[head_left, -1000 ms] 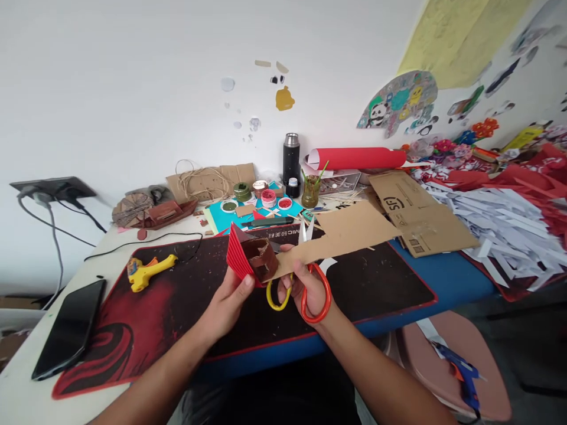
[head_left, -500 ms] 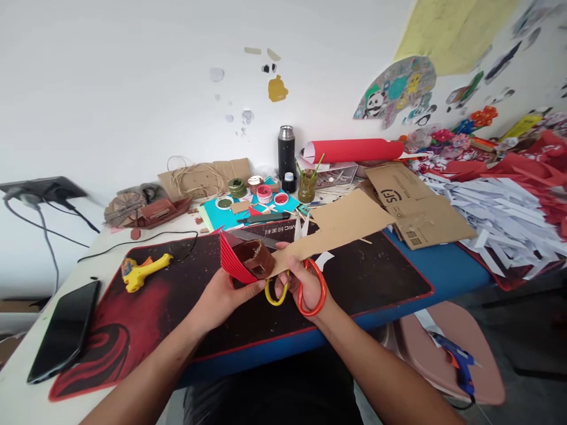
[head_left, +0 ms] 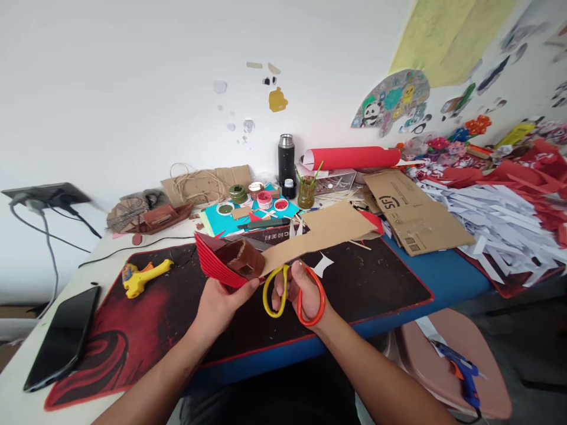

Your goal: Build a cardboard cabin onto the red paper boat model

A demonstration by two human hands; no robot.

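Observation:
My left hand [head_left: 221, 304] is closed on a red corrugated model boat [head_left: 210, 260] with an open brown box [head_left: 245, 258] set in it. Its thumb lies by the near end of a tan cardboard piece [head_left: 339, 227], a narrow strip widening to the right. Fingers of my right hand [head_left: 305, 292] are through the handles of scissors [head_left: 275, 290], one loop yellow and the other red. The scissor blades point away from me, passing behind the cardboard, with their tips showing above its edge. Beyond my right hand, a white paper scrap [head_left: 321, 264] lies on the dark mat [head_left: 376, 289].
Left are a yellow glue gun [head_left: 144, 276] and a black phone [head_left: 64, 336]. Paint pots [head_left: 264, 199], a thermos [head_left: 286, 159] and a brown model boat [head_left: 163, 217] stand behind. White paper strips [head_left: 500, 218] pile up right; a blue glue gun [head_left: 463, 369] rests on the stool.
The model boat and my left hand have moved left. My right thumb has come off the cardboard, and the scissor handles show more fully. The cardboard sits lower, and the view has tilted slightly upward.

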